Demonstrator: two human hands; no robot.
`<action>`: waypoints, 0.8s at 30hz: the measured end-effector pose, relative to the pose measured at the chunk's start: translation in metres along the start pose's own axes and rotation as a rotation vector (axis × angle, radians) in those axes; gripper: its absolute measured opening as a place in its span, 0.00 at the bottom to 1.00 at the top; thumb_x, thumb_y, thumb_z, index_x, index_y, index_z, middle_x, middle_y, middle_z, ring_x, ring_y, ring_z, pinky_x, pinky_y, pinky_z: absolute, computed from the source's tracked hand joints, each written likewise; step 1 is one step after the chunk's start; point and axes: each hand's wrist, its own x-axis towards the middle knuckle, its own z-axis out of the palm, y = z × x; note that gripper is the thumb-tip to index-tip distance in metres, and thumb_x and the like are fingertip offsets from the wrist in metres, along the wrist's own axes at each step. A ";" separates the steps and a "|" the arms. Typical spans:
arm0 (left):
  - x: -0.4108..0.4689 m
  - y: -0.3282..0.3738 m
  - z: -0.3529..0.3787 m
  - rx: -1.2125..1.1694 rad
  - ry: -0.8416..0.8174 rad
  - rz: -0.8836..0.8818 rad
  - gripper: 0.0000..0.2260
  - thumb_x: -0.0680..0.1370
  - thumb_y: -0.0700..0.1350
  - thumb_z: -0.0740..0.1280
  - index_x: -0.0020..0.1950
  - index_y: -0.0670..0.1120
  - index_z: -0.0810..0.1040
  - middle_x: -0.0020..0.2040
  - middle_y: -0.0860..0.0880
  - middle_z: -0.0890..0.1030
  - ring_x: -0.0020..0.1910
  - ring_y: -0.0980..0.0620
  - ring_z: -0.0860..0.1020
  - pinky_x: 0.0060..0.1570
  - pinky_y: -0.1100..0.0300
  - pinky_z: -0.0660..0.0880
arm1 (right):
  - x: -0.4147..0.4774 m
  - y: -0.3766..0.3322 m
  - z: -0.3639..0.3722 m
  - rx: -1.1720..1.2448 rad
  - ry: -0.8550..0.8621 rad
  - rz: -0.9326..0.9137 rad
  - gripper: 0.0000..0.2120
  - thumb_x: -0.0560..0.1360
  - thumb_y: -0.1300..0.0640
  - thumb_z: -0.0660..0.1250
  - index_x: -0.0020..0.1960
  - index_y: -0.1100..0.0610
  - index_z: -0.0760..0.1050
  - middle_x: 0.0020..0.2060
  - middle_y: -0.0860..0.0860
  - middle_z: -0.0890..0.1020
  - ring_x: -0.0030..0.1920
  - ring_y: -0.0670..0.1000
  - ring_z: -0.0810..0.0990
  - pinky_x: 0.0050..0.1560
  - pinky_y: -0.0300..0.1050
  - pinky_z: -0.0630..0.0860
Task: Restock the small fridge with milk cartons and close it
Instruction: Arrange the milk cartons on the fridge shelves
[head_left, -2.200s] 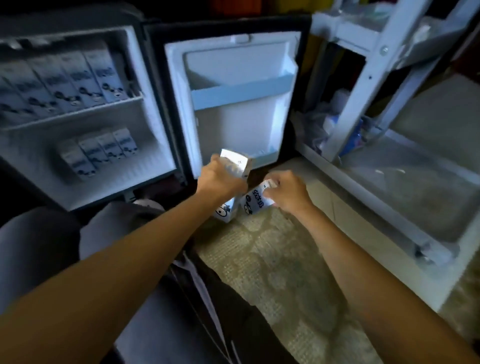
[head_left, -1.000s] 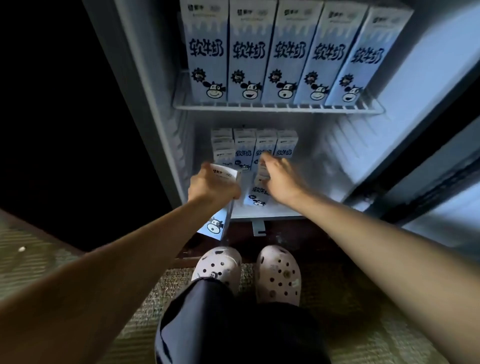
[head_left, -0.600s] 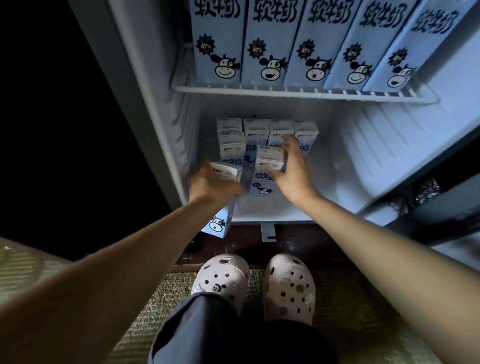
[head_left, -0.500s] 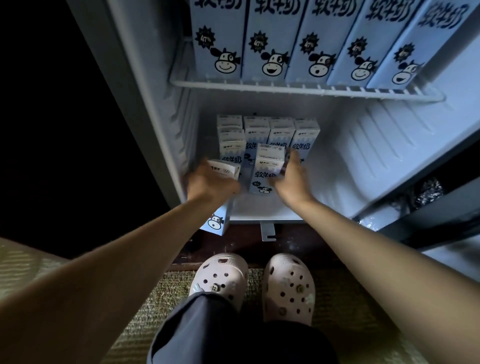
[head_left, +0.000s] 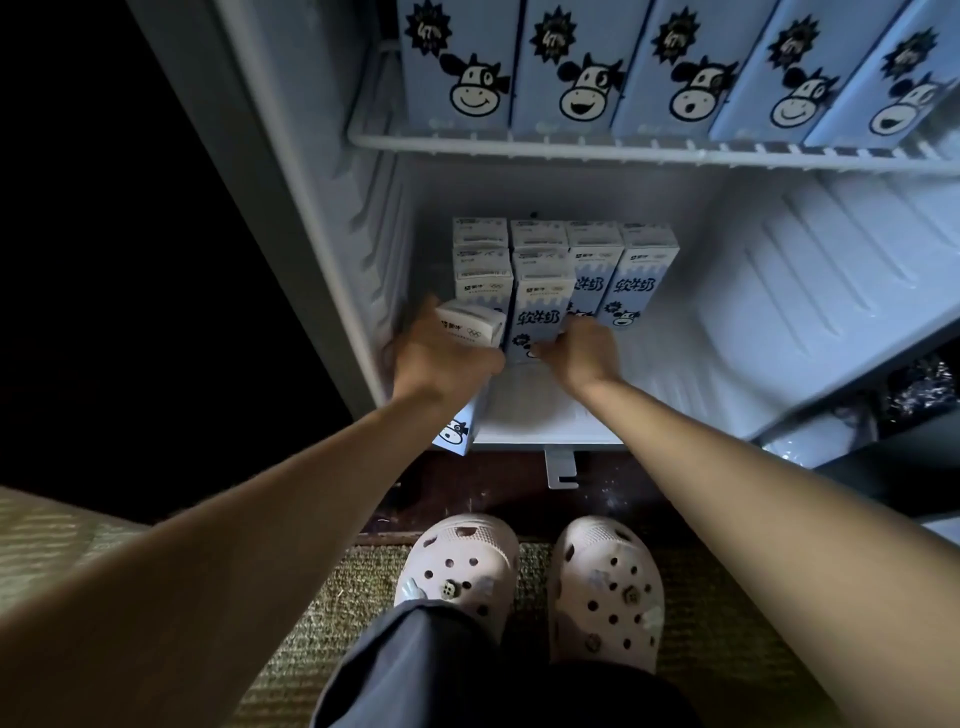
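The small fridge (head_left: 779, 322) stands open in front of me. My left hand (head_left: 441, 356) grips a blue-and-white milk carton (head_left: 470, 325) by its upper part, tilted at the front left of the fridge floor; its lower end (head_left: 454, 431) shows below my wrist. My right hand (head_left: 582, 348) rests against the lower front of an upright carton (head_left: 540, 312) standing on the fridge floor; its fingertips are hidden. Several more small cartons (head_left: 634, 275) stand in rows behind it. Large cow-printed cartons (head_left: 587, 67) fill the wire shelf (head_left: 623, 148) above.
The right half of the fridge floor (head_left: 727, 364) is bare white plastic. My two feet in pale clogs (head_left: 602, 587) stand on a woven mat (head_left: 332, 597) just before the fridge. Part of the open door shows at the right edge (head_left: 883, 452).
Both hands moved from the floor by the door into the fridge's lower compartment. The right hand's carton now stands upright in the second row; the left carton has advanced to the front left.
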 end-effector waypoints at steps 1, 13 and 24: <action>-0.001 -0.001 0.000 0.017 -0.006 0.010 0.28 0.66 0.43 0.73 0.64 0.46 0.69 0.49 0.48 0.78 0.53 0.48 0.77 0.44 0.67 0.69 | 0.001 -0.001 0.000 0.003 -0.009 0.004 0.13 0.76 0.57 0.65 0.56 0.64 0.76 0.54 0.59 0.81 0.56 0.56 0.79 0.31 0.35 0.64; -0.028 0.015 0.026 -0.172 0.001 0.019 0.34 0.67 0.52 0.75 0.68 0.46 0.65 0.62 0.46 0.77 0.61 0.47 0.76 0.59 0.58 0.74 | -0.048 0.023 -0.033 0.023 -0.533 -0.116 0.26 0.68 0.57 0.74 0.64 0.54 0.70 0.52 0.48 0.77 0.46 0.45 0.75 0.40 0.33 0.71; -0.037 0.027 0.059 -0.197 -0.275 0.108 0.23 0.74 0.46 0.70 0.66 0.43 0.68 0.61 0.46 0.79 0.59 0.49 0.77 0.58 0.58 0.74 | -0.021 0.045 -0.044 0.263 -0.235 0.027 0.19 0.67 0.72 0.70 0.54 0.56 0.77 0.21 0.40 0.78 0.20 0.35 0.73 0.18 0.26 0.64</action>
